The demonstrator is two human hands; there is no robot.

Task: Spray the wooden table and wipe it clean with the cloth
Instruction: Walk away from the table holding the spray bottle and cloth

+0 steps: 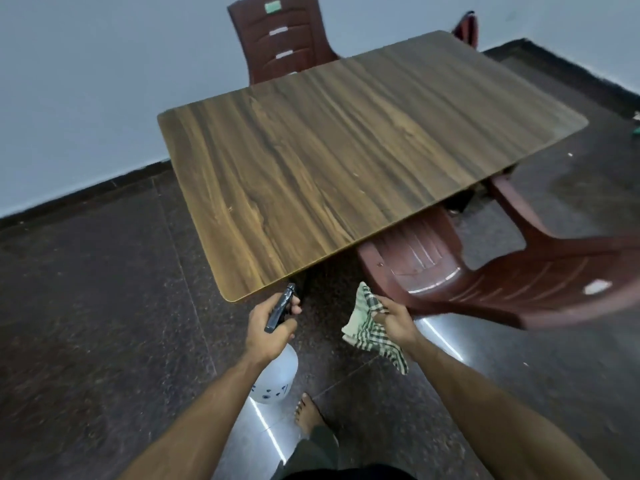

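Beside the near corner of the wooden table [363, 161], a person's left hand [272, 327] grips the dark trigger head of a white spray bottle [275, 379], fingers curled round it, nozzle toward the tabletop. His right hand [398, 322] pinches a green-checked cloth [369, 332] hanging off the edge. Blue marks on the bottle cannot be read. Maroon plastic chairs [485, 271] crowd the table; another [282, 39] stands behind it.

Brown woodgrain table [346, 161], green/white checked cloth [372, 329], white bottle [275, 379] w/ black sprayer, maroon chairs [485, 271].
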